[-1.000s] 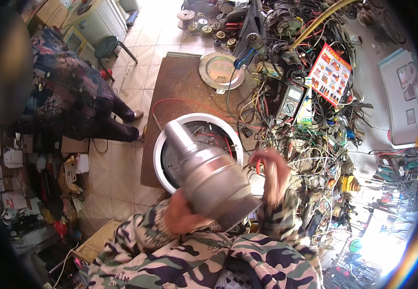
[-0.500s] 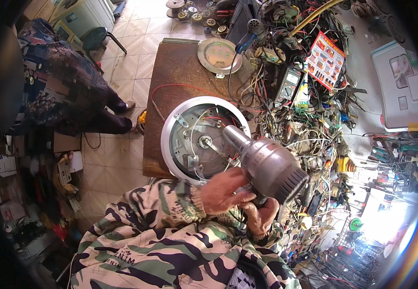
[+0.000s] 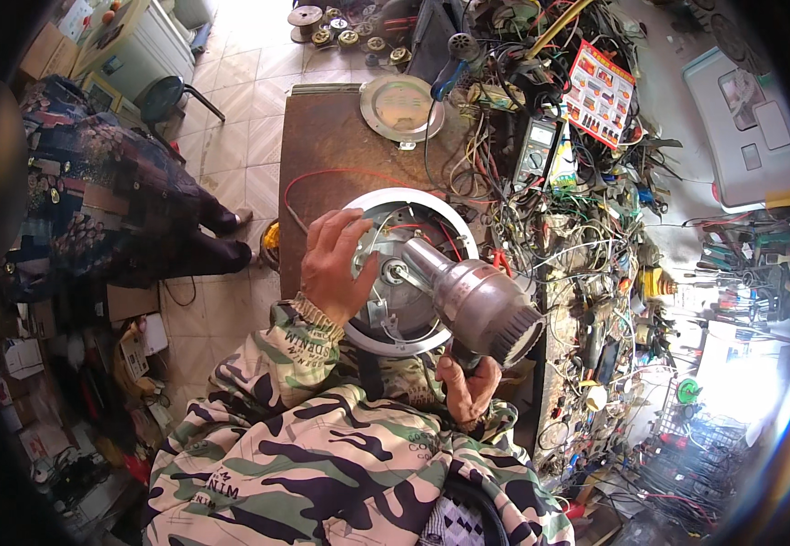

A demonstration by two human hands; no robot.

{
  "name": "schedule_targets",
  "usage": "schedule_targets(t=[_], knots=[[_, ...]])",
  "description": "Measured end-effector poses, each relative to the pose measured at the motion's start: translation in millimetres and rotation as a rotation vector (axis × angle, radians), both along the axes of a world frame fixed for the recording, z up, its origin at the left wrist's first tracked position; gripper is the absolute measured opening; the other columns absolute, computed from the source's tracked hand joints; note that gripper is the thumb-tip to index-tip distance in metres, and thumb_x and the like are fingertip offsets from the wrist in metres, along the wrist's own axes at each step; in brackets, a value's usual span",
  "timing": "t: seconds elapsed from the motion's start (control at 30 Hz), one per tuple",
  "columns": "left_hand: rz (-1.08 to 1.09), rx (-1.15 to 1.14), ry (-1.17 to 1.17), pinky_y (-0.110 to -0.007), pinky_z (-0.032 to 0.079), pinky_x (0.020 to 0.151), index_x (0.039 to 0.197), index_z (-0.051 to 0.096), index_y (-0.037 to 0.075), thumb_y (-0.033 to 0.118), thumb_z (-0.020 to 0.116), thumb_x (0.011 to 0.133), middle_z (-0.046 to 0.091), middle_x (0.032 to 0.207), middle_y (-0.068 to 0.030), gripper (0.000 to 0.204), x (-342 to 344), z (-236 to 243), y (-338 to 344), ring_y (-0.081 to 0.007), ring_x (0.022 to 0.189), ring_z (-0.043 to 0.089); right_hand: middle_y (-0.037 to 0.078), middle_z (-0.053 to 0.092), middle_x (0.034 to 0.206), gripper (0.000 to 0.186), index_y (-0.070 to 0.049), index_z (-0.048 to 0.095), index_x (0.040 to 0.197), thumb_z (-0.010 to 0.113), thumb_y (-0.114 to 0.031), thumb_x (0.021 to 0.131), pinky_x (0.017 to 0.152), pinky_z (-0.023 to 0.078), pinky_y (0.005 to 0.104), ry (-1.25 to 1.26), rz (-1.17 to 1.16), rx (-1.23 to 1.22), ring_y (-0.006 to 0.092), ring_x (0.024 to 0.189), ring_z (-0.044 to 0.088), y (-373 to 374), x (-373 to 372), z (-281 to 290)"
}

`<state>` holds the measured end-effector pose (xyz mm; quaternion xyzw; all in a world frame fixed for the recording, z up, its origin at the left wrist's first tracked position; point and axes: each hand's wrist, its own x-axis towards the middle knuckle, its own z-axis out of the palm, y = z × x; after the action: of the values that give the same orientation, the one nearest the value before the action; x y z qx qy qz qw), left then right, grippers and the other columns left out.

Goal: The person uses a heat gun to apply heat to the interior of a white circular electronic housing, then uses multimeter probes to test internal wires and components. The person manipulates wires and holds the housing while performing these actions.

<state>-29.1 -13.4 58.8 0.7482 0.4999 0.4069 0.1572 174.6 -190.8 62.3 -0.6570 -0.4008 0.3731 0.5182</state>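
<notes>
My right hand (image 3: 469,389) is closed round the handle of a silver heat gun (image 3: 488,305), mostly hidden beneath its body. The metal nozzle points up and left over a round appliance housing (image 3: 463,214) with a white rim. Inside the housing are a grey metal plate, red and white wires and a metal arm at the centre. Across the left side of the rim lies my left hand (image 3: 333,264), fingers stretched and thumb apart, holding nothing that I can see. Behind the housing a round metal plate (image 3: 402,107) lies on the brown table (image 3: 322,127).
Tangled cables and a multimeter (image 3: 538,150) crowd the right side. Red-handled pliers (image 3: 501,262) lie beside the housing. A red wire (image 3: 322,171) crosses the table. Another person (image 3: 113,191) stands at the left, near a dark stool (image 3: 163,96). Spools (image 3: 305,23) sit on the far floor.
My left hand has left the heat gun's underside and moved up and left to the housing's rim. In view, the heat gun sits slightly further left, still in my right hand.
</notes>
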Motion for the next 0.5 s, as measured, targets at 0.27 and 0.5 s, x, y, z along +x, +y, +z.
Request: schedule_targets(t=[0.27, 0.5], knots=[[-0.012, 0.009, 0.128, -0.049, 0.044, 0.112, 0.130, 0.061, 0.001, 0.008, 0.083, 0.072, 0.061, 0.138, -0.0162, 0.062, 14, -18, 10, -0.0391, 0.131, 0.056, 0.021, 0.065, 0.132, 0.053, -0.002, 0.063, 0.135, 0.078, -0.026, 0.091, 0.106, 0.046, 0.0488, -0.107, 0.112, -0.035, 0.0394, 0.122, 0.062, -40, 14, -93], [-0.010, -0.033, 0.126, -0.049, 0.043, 0.112, 0.130, 0.061, 0.000, 0.011, 0.081, 0.075, 0.061, 0.138, -0.0164, 0.059, 9, -23, 7, -0.0396, 0.132, 0.056, 0.020, 0.067, 0.129, 0.054, -0.006, 0.063, 0.137, 0.078, -0.025, 0.089, 0.107, 0.046, 0.0495, -0.055, 0.189, -0.253, 0.0382, 0.123, 0.063, -39, 15, -100]])
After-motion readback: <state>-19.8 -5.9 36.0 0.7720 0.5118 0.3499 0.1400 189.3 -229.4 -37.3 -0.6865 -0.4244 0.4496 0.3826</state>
